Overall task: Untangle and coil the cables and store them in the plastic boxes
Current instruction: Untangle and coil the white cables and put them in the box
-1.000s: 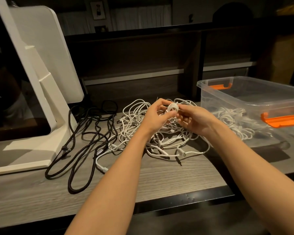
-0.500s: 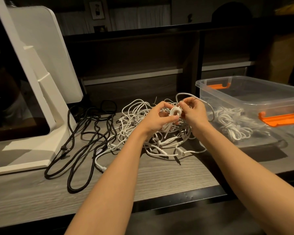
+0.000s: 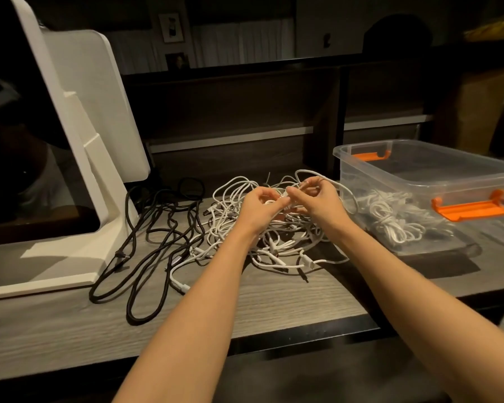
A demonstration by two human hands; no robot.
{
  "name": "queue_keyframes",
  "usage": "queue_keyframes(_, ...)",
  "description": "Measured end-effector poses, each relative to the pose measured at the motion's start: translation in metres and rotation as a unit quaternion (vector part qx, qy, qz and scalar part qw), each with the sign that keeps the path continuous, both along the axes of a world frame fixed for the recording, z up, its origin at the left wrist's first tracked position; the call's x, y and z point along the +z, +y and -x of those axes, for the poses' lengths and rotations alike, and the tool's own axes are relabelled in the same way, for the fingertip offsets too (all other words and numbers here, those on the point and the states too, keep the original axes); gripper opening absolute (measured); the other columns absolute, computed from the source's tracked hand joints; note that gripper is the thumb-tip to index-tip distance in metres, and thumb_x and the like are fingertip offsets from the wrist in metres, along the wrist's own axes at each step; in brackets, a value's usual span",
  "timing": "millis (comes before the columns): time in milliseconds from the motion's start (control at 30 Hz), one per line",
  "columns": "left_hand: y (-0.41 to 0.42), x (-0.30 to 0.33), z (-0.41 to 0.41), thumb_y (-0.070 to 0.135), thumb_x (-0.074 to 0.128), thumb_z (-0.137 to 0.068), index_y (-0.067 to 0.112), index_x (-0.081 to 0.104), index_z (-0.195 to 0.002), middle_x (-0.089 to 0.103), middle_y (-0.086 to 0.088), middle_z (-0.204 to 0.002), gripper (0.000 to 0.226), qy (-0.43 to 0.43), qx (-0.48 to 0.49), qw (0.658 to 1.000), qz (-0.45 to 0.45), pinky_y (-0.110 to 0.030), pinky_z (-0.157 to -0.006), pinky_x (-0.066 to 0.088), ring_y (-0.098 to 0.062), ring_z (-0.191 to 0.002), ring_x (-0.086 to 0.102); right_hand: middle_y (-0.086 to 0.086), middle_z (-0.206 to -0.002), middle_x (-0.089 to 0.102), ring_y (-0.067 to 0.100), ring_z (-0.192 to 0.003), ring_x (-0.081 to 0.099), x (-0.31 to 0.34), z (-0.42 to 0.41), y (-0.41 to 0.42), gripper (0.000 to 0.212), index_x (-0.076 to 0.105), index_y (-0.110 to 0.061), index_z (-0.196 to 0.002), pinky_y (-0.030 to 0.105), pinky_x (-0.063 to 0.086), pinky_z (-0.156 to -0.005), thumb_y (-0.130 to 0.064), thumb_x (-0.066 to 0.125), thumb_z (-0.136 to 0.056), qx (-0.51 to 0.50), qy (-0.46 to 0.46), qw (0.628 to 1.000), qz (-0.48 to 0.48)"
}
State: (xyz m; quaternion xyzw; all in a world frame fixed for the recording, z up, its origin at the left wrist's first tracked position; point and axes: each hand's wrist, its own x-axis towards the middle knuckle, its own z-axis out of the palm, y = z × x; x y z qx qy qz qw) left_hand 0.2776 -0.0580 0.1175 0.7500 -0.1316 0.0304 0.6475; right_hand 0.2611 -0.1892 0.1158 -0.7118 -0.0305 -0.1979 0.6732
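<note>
A tangled heap of white cables [image 3: 274, 245] lies in the middle of the wooden desk. Just above it my left hand [image 3: 261, 206] grips a small white cable coil [image 3: 271, 202], mostly hidden by the fingers. My right hand [image 3: 320, 199] pinches the loose end of that same white cable, which arcs over its fingers. Both hands touch at the fingertips. A clear plastic box [image 3: 419, 181] with orange latches stands to the right and holds coiled white cables [image 3: 390, 216].
Loose black cables [image 3: 146, 239] sprawl left of the white heap. A white monitor stand [image 3: 79, 175] with a dark screen fills the left side. A dark shelf runs along the back. The desk's front edge [image 3: 245, 341] is near my forearms.
My right hand has come down closer to the left hand, drawing the loose cable end round the small coil. The view has shifted slightly.
</note>
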Motion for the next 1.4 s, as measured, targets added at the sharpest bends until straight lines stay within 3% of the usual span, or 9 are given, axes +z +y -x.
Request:
queue_keyframes(167, 0.008, 0.011, 0.013, 0.008, 0.071, -0.085, 0.000, 0.060, -0.112, 0.064, -0.013, -0.108, 0.030, 0.056, -0.066, 0.995, 0.049, -0.015, -0.064, 0.054, -0.010, -0.082, 0.070, 0.008, -0.091, 0.065, 0.016, -0.077, 0.066, 0.008, 0.009, -0.004, 0.014, 0.051, -0.014, -0.091, 0.019, 0.054, -0.055, -0.018, 0.065, -0.090, -0.007, 0.030, 0.999, -0.009)
queue_keyframes(333, 0.016, 0.027, 0.023, 0.002, 0.073, -0.082, 0.012, 0.064, -0.102, 0.067, -0.012, -0.105, 0.024, 0.024, -0.061, 0.997, -0.029, -0.032, -0.087, 0.057, -0.019, -0.090, 0.067, 0.013, -0.090, 0.064, 0.013, -0.058, 0.065, 0.021, 0.024, -0.002, 0.019, 0.052, -0.003, -0.107, 0.020, 0.051, -0.046, -0.010, 0.061, -0.092, 0.014, 0.082, 0.995, -0.046)
queue_keyframes(433, 0.016, 0.044, 0.031, 0.010, 0.076, -0.081, 0.011, 0.067, -0.106, 0.069, -0.010, -0.100, 0.026, -0.020, -0.019, 0.998, -0.054, -0.026, -0.075, 0.058, -0.016, -0.084, 0.068, 0.015, -0.088, 0.064, 0.014, -0.062, 0.066, 0.035, 0.035, -0.001, 0.028, 0.055, 0.004, -0.115, 0.022, 0.056, -0.056, -0.002, 0.063, -0.089, 0.049, 0.078, 0.995, -0.028)
queue_keyframes(633, 0.004, 0.076, 0.048, 0.018, 0.073, -0.086, 0.006, 0.069, -0.106, 0.064, -0.004, -0.089, 0.024, -0.071, 0.032, 0.993, -0.086, -0.010, -0.042, 0.038, -0.008, -0.064, 0.056, 0.013, -0.078, 0.058, 0.014, -0.062, 0.058, 0.072, 0.058, -0.003, 0.012, 0.057, 0.006, -0.101, 0.019, 0.053, -0.049, -0.003, 0.052, -0.096, 0.082, 0.157, 0.980, -0.093)
queue_keyframes(800, -0.004, 0.085, 0.052, 0.029, 0.068, -0.090, 0.009, 0.063, -0.111, 0.062, 0.002, -0.083, 0.029, -0.045, 0.049, 0.996, -0.057, -0.017, -0.057, 0.044, -0.005, -0.067, 0.057, 0.010, -0.076, 0.054, 0.013, -0.060, 0.053, 0.093, 0.069, -0.001, 0.013, 0.052, -0.001, -0.096, 0.017, 0.049, -0.043, -0.011, 0.045, -0.100, 0.084, 0.204, 0.965, -0.139)
queue_keyframes(933, -0.007, 0.089, 0.054, 0.032, 0.067, -0.090, 0.009, 0.061, -0.114, 0.063, 0.002, -0.088, 0.033, -0.045, 0.060, 0.996, -0.051, -0.016, -0.055, 0.044, -0.005, -0.068, 0.059, 0.014, -0.077, 0.057, 0.016, -0.060, 0.056, 0.104, 0.073, -0.005, 0.020, 0.051, 0.004, -0.104, 0.020, 0.051, -0.043, -0.015, 0.049, -0.099, 0.068, 0.191, 0.976, -0.077)
queue_keyframes(1067, -0.014, 0.093, 0.053, 0.035, 0.067, -0.091, 0.014, 0.059, -0.108, 0.063, 0.002, -0.092, 0.028, -0.044, 0.050, 0.996, -0.051, -0.016, -0.055, 0.044, -0.005, -0.068, 0.060, 0.014, -0.076, 0.056, 0.017, -0.060, 0.055, 0.114, 0.076, -0.014, 0.013, 0.049, 0.003, -0.090, 0.022, 0.052, -0.050, -0.008, 0.055, -0.095, 0.022, 0.164, 0.986, 0.010)
queue_keyframes(1200, -0.034, 0.096, 0.052, 0.023, 0.068, -0.091, 0.008, 0.066, -0.109, 0.063, -0.001, -0.091, 0.024, -0.029, 0.014, 0.999, -0.024, -0.015, -0.057, 0.050, -0.006, -0.071, 0.060, 0.014, -0.078, 0.058, 0.017, -0.059, 0.057, 0.116, 0.069, -0.030, 0.023, 0.056, 0.009, -0.113, 0.018, 0.049, -0.039, -0.003, 0.052, -0.094, -0.028, 0.153, 0.988, 0.014)
queue_keyframes(1400, -0.073, 0.101, 0.051, 0.002, 0.064, -0.091, -0.004, 0.059, -0.124, 0.063, -0.012, -0.098, 0.034, -0.009, -0.067, 0.998, 0.017, -0.021, -0.069, 0.056, -0.011, -0.074, 0.061, 0.017, -0.072, 0.058, 0.023, -0.058, 0.057, 0.117, 0.061, -0.063, 0.027, 0.057, 0.010, -0.114, 0.028, 0.054, -0.043, 0.000, 0.037, -0.099, -0.093, 0.163, 0.980, -0.061)
